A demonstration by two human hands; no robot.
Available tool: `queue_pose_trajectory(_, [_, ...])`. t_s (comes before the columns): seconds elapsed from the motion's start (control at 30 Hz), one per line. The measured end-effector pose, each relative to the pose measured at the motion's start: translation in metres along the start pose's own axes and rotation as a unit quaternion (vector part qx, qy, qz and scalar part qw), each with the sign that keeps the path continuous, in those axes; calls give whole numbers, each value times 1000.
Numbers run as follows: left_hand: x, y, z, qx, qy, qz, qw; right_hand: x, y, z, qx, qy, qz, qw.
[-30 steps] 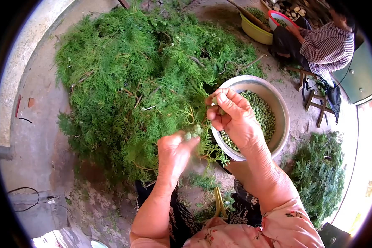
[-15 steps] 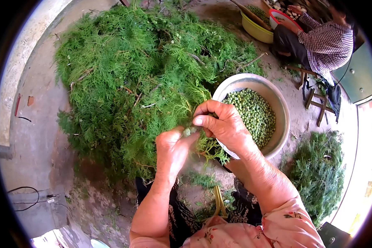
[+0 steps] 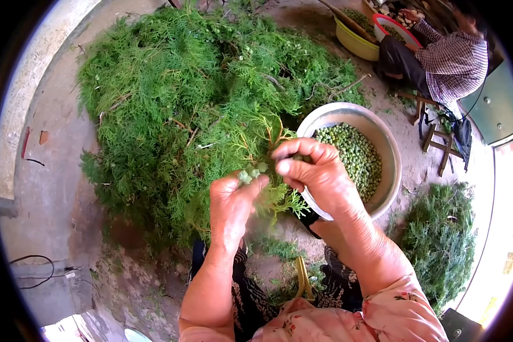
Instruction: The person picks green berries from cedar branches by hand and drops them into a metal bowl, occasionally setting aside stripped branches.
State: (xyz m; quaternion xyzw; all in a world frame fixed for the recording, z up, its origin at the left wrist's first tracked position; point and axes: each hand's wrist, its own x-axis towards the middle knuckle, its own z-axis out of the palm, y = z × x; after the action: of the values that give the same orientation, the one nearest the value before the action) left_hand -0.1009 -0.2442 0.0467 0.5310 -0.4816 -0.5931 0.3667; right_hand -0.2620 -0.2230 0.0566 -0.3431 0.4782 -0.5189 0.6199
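Observation:
My left hand (image 3: 232,208) is closed on a leafy evergreen sprig (image 3: 276,196), with several pale green cones (image 3: 252,172) showing above its thumb. Close by on the right, my right hand (image 3: 322,174) is curled with thumb and fingertips together. Small green cones (image 3: 302,158) seem to peek out between its fingers, partly hidden. Just beyond that hand stands a wide basin (image 3: 392,154), and a heap of loose green cones (image 3: 359,162) lies inside it. A large pile of cut evergreen branches (image 3: 171,102) spreads in front of both hands.
A smaller heap of branches (image 3: 439,242) lies at the right. At the upper right, a person in a checked shirt (image 3: 453,60) sits near a yellow basin (image 3: 356,43) and a red-rimmed bowl (image 3: 396,28). A wooden stool (image 3: 439,142) stands behind the basin.
My left hand has shifted slightly left and down, and more cones show above its thumb. My right hand has moved a little to the right, widening the gap between them.

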Motion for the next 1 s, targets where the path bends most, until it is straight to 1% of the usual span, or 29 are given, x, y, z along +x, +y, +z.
queue_pose_trajectory(0.03, [0,0,0,5,0,3,1000,0,3,5,-86,2,-89,992])
queue_pose_trajectory(0.07, [1,-3,-1,7,-11,9,1000,1,5,7,-184,-6,-169,968])
queue_pose_trajectory(0.13, [3,-10,-4,9,-31,22,999,3,11,10,-274,27,-245,930])
queue_pose_trajectory(0.23, [2,-6,-1,9,-34,20,999,3,12,10,-255,10,-240,937])
queue_pose_trajectory(0.33, [2,-7,-1,-3,-59,28,998,8,15,9,-357,46,-292,886])
queue_pose_trajectory(0.43, [0,-1,2,-16,-47,-3,999,8,16,10,-219,47,-196,955])
queue_pose_trajectory(0.53, [1,-3,0,-1,-32,-1,999,1,-3,7,-71,67,-45,994])
queue_pose_trajectory(0.6, [2,-5,1,2,-10,13,1000,1,-8,-3,-146,130,-91,976])
queue_pose_trajectory(0.67, [5,-7,0,11,4,26,1000,5,-4,-32,-308,202,-149,918])
queue_pose_trajectory(0.77, [7,-10,-3,21,3,29,999,5,-2,-69,-472,251,-173,828])
queue_pose_trajectory(0.8, [8,-9,-4,12,-3,25,1000,7,-1,-76,-567,287,-189,749])
queue_pose_trajectory(0.87, [8,-9,-4,7,-18,22,1000,4,-2,-86,-599,319,-188,710])
queue_pose_trajectory(0.9, [8,-9,-4,10,-26,23,999,6,1,-91,-638,320,-234,660])
queue_pose_trajectory(0.93, [7,-9,-4,14,-35,23,999,9,3,-94,-574,319,-237,716])
queue_pose_trajectory(1.0, [9,-13,-4,28,-52,52,997,13,1,-95,-435,311,-235,812])
